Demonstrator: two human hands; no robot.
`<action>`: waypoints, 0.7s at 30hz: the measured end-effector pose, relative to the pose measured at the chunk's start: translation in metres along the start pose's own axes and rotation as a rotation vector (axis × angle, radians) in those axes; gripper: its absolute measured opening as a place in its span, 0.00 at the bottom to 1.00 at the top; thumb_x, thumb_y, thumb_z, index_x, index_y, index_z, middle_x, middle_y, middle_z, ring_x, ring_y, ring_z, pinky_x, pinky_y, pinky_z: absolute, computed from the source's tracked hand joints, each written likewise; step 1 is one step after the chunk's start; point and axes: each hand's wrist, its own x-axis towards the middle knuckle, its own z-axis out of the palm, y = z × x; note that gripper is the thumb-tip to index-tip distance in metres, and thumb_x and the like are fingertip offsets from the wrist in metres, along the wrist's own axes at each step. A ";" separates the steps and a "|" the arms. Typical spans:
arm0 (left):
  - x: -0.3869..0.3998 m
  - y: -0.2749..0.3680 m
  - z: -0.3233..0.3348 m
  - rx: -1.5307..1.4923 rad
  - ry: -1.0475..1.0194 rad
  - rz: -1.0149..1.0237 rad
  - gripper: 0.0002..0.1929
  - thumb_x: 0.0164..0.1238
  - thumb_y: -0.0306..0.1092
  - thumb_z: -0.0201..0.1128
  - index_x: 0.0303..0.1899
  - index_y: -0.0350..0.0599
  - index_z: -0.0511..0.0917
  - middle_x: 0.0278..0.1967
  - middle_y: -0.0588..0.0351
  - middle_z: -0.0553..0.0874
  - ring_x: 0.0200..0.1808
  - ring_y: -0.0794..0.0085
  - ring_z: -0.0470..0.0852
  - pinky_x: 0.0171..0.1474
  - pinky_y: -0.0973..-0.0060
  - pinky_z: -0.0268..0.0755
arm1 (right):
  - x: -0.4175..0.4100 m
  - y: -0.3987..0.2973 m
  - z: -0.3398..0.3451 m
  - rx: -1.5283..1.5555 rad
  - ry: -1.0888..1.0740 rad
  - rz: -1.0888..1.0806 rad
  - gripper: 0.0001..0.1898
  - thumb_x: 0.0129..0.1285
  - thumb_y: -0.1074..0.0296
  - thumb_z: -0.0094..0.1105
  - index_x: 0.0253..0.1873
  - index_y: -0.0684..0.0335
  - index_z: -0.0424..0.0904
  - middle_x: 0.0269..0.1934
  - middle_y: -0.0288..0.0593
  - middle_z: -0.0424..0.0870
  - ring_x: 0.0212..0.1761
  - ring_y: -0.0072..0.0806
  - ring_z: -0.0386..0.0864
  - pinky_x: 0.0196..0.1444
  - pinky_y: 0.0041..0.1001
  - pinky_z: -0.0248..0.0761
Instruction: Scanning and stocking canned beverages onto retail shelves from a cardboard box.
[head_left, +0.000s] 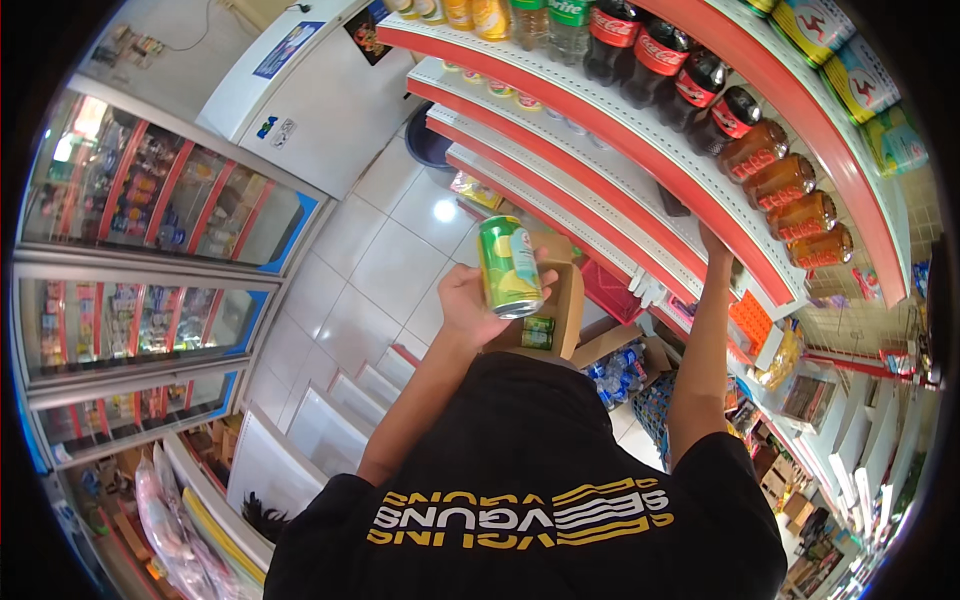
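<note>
My left hand (466, 301) grips a green and yellow drink can (510, 266) with lemons pictured on it, held tilted above the floor. Beneath it stands an open cardboard box (572, 307) with more green cans (538, 333) inside. My right hand (714, 238) reaches in under the red-edged upper shelf (637, 169). That shelf hides most of its fingers, so I cannot tell what they hold. Close to it lies a dark object (673, 199) on the lower shelf.
Cola bottles (660, 46) and amber tea bottles (780, 184) line the upper shelf. A carton of blue-capped water bottles (616, 371) and a red crate (604, 289) stand low in front. Glass-door fridges (150, 255) and a white chest freezer (315, 112) are at left. A dark basin (427, 139) sits on the tiles.
</note>
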 end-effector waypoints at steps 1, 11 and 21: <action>-0.003 0.003 0.002 0.107 0.031 0.028 0.38 0.61 0.49 0.54 0.70 0.39 0.58 0.63 0.39 0.70 0.61 0.35 0.71 0.66 0.45 0.62 | 0.007 -0.035 0.003 -0.082 -0.068 -0.044 0.27 0.61 0.50 0.62 0.60 0.59 0.75 0.58 0.51 0.77 0.59 0.47 0.74 0.63 0.41 0.66; -0.011 0.004 0.015 0.190 0.125 0.166 0.32 0.64 0.47 0.59 0.66 0.43 0.63 0.58 0.44 0.74 0.57 0.47 0.77 0.59 0.48 0.72 | 0.039 -0.035 0.108 -0.496 0.045 -0.304 0.28 0.57 0.48 0.62 0.60 0.57 0.76 0.56 0.53 0.79 0.58 0.48 0.77 0.61 0.41 0.69; -0.020 0.019 -0.024 0.411 0.180 0.263 0.29 0.63 0.42 0.53 0.63 0.36 0.64 0.54 0.41 0.77 0.49 0.47 0.82 0.55 0.52 0.75 | -0.064 -0.162 -0.002 0.114 -0.407 0.206 0.19 0.54 0.64 0.60 0.49 0.67 0.76 0.27 0.50 0.83 0.28 0.46 0.82 0.34 0.38 0.74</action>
